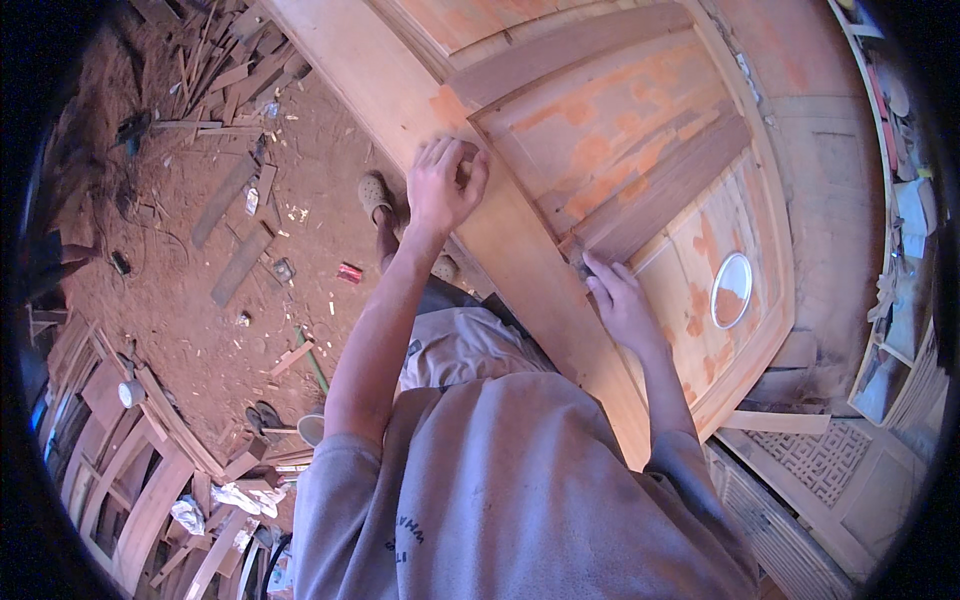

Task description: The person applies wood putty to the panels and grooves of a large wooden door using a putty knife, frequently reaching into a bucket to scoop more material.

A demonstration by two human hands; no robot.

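A large wooden panelled door lies in front of me, its panels smeared with patches of orange filler. My left hand is over the pale plank-like edge board along its near side. Its fingers are curled round a small brownish piece that I cannot identify. My right hand rests on the door by the end of a darker rail, fingers stretched out and thumb apart. A small dark spot shows at its fingertips, too unclear to name. Right of this hand, a round white lid holds orange filler.
Wood offcuts and shavings litter the dirt floor at left, with a red packet among them. Curved wooden pieces are stacked at lower left. A cluttered shelf stands at right, above a lattice-carved panel.
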